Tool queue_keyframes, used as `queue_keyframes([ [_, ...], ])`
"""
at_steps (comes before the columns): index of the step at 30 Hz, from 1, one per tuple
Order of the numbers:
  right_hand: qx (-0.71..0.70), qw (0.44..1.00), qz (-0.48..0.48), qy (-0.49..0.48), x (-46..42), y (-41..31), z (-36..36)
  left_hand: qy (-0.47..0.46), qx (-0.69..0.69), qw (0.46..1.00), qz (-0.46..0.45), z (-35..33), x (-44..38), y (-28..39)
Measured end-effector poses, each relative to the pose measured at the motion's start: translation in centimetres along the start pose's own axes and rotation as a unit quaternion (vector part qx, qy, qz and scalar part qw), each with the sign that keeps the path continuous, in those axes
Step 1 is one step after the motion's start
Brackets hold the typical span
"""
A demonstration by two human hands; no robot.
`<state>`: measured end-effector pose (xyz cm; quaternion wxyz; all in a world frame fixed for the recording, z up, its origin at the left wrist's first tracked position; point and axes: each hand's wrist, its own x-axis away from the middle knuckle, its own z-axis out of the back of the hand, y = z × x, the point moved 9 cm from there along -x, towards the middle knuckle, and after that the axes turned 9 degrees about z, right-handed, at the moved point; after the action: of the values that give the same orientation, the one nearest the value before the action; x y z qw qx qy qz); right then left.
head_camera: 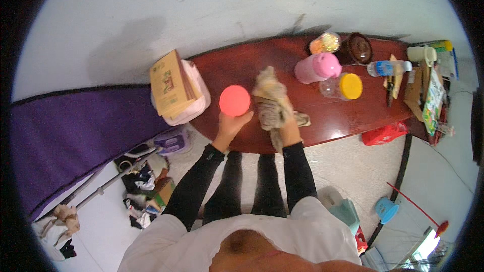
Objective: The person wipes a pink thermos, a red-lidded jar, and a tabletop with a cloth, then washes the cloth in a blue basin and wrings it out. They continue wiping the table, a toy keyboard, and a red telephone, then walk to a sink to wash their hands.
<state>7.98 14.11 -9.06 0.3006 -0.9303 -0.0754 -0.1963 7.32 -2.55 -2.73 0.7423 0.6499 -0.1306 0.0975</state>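
My left hand (230, 125) grips something topped by a round coral-pink lid (235, 100), near the left end of a glossy red-brown wooden table (325, 121). Its body below the lid is hidden. A crumpled, patterned beige-grey cloth (269, 98) is bunched under my right hand (290, 130), which presses it against the tabletop. The cloth partly covers the fingers, and its edges look blurred. To the right of it stand a pink lidded jar (315, 68) and a clear jar with a yellow lid (349, 86).
Notebooks (170, 87) lie on a pale pink case (202, 100) at left, beside a purple-covered surface (83, 132). Farther right are a brown lidded pot (357, 49), a plastic bottle (387, 68) and a cardboard box (414, 87). A red bag (383, 134) sits below the table edge.
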Motion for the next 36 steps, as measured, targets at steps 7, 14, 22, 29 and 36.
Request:
queue_keyframes([
  [7,0.150,0.978,0.144,-0.012,5.9,-7.7,-4.4,0.018,-0.016,0.999,-0.049,-2.9,-0.3,0.3],
  [14,0.661,0.608,0.431,-0.088,7.6,-9.1,-14.3,-0.066,-0.106,0.990,-0.066,-4.9,1.4,0.5],
  [22,0.705,0.599,0.380,-0.014,3.9,-9.4,-13.7,0.016,-0.245,0.945,-0.216,-5.5,2.2,4.8],
  [29,0.391,0.918,0.022,-0.061,-2.5,-3.7,-1.1,-0.125,-0.017,0.992,0.010,-4.2,1.3,1.9],
  [36,0.213,0.960,0.154,-0.091,8.0,-3.1,-6.1,-0.036,0.178,0.981,0.075,-0.9,3.3,2.5],
])
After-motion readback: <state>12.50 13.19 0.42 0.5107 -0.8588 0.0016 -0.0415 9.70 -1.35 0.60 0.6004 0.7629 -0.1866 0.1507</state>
